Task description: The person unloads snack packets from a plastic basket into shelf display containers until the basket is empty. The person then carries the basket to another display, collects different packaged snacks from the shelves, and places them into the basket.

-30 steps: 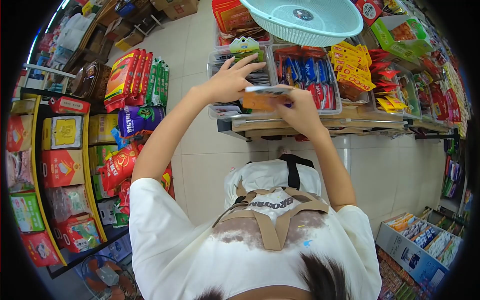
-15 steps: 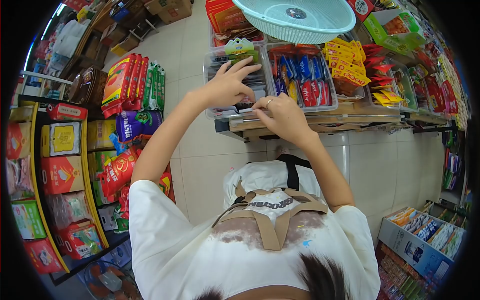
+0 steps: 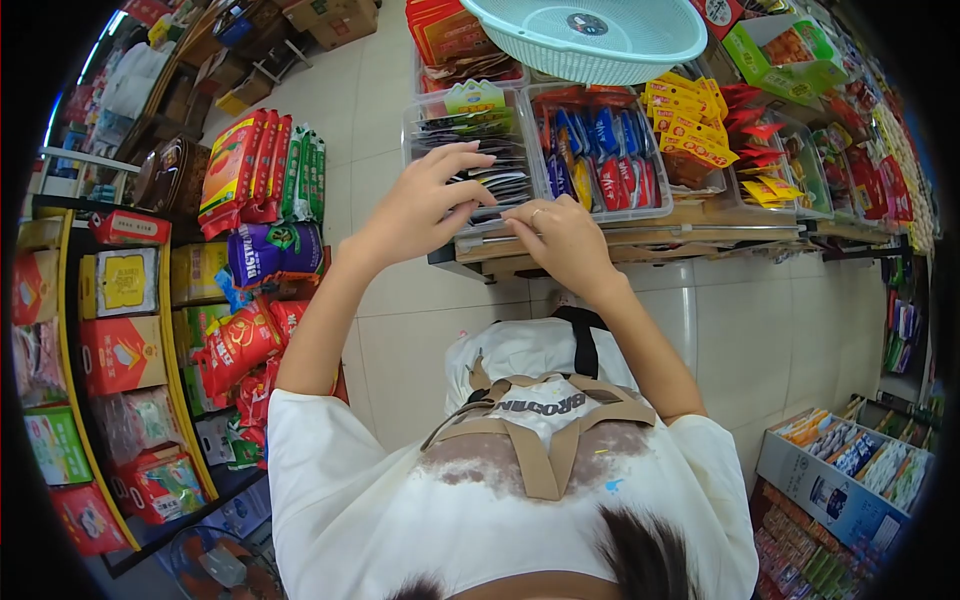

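Observation:
A clear plastic bin (image 3: pixel 409 140) holds a row of dark, flat packets (image 3: pixel 505 160) standing on edge, with a green-and-white card (image 3: pixel 474 97) at its back. My left hand (image 3: pixel 425 205) is over the bin's near left part, fingers apart and curved above the packets; nothing shows in its grasp. At the bin's near right corner is my right hand (image 3: pixel 565 242), with a ring on one finger. Its fingers are bent together at the front rim, and whatever they pinch is too small to make out.
Next to it, a second clear bin (image 3: pixel 640 212) holds blue, red and purple packets. Yellow snack bags (image 3: pixel 695 135) are further right. A light-blue plastic basket (image 3: pixel 600 55) rests across the bins behind. Shelves with boxed goods (image 3: pixel 125 355) are at left, a carton of packets (image 3: pixel 830 490) at lower right.
My left hand has drawn back toward me and slightly left, its spread fingers now more curved, uncovering more of the dark packets. My right hand stays almost in place at the rim.

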`<state>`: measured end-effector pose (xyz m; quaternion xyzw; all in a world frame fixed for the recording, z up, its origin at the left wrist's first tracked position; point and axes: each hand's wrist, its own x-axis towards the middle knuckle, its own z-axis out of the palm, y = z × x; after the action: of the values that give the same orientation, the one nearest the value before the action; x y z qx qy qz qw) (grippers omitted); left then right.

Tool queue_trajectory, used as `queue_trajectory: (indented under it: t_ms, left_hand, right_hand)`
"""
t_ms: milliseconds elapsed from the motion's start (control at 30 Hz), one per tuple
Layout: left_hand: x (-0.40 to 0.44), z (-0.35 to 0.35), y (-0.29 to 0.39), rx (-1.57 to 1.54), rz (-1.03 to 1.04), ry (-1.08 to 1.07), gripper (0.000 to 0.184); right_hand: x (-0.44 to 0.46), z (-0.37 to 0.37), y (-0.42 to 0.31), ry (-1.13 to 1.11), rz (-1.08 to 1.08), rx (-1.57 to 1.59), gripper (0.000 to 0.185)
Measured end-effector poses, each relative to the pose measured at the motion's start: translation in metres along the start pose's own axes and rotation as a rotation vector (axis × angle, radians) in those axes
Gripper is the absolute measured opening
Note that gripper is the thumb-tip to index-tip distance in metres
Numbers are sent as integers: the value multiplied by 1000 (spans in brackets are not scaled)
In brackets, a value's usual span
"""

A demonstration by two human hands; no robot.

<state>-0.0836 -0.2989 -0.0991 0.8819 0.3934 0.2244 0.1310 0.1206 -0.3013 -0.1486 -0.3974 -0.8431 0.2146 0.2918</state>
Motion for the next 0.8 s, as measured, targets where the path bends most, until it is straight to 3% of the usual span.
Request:
queue_trajectory:
  t_ms: [400, 633, 800]
  left_hand:
    - [-26, 8, 1, -108, -119, 137, 15]
    - [-24, 12, -2, -44, -124, 163, 15]
    - [-18, 13, 1, 22, -92, 69, 16]
  right_hand:
    - [14, -5, 2, -145, 38, -33, 13]
    - [14, -11, -3, -60, 12, -44, 16]
    - [8, -20, -11, -51, 31, -53, 16]
